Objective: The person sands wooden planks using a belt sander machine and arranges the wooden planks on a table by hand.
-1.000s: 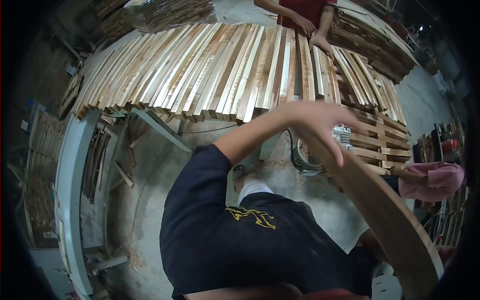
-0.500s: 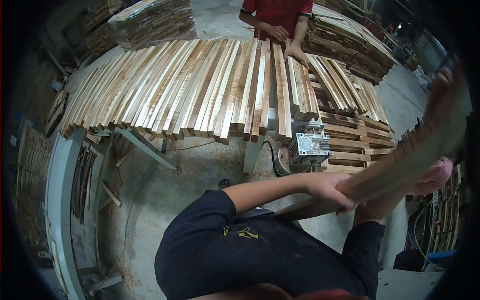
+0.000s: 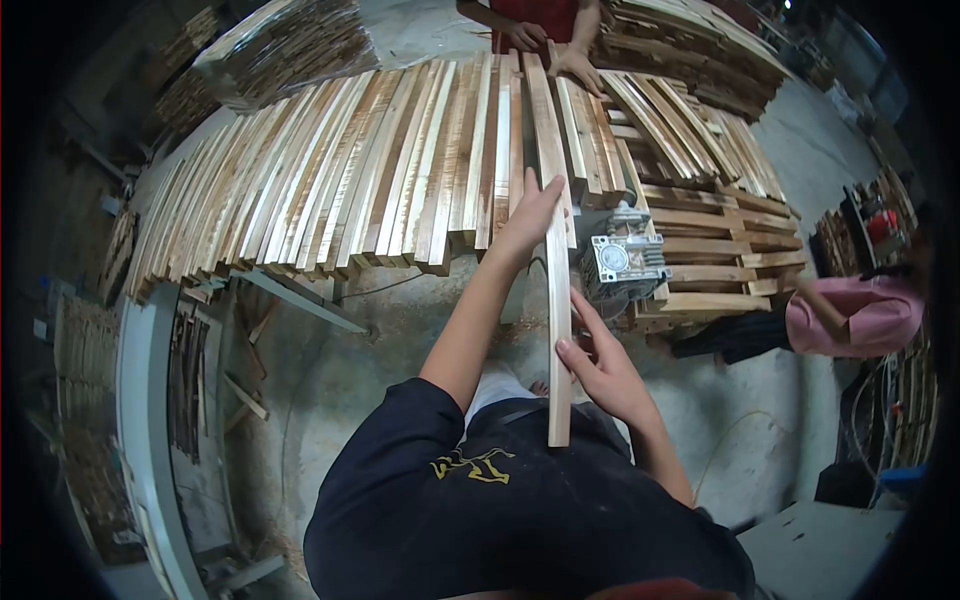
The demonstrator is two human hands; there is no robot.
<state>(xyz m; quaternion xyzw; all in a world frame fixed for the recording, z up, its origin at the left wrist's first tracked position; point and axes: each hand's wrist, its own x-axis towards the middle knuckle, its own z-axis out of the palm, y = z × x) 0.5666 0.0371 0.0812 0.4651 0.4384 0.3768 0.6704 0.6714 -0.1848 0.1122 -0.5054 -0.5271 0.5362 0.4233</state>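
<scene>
A broad surface on pale metal legs (image 3: 150, 370) is crossed by a long row of wooden strips (image 3: 330, 180), laid side by side across most of its length; that much appears done. To the right, a slatted wooden stack (image 3: 740, 245) is seen, with a smaller group of strips (image 3: 593, 130) beside the row. A person in pink (image 3: 860, 315) is seen farther right, and at the far edge a co-worker's hands (image 3: 575, 65) are placed by the strips. A metal motor unit (image 3: 615, 260) sits below the smaller group.

One strip is not yet lined up: the held strip (image 3: 560, 330) is pointed away from the body, its far part over the surface between the two groups, its near end jutting well past the others. It is gripped partway along by the fingers of the left hand (image 3: 535, 218). Nearer the body, its right side is touched by the right hand (image 3: 608, 380), though whether those fingers are closed around it cannot be told
</scene>
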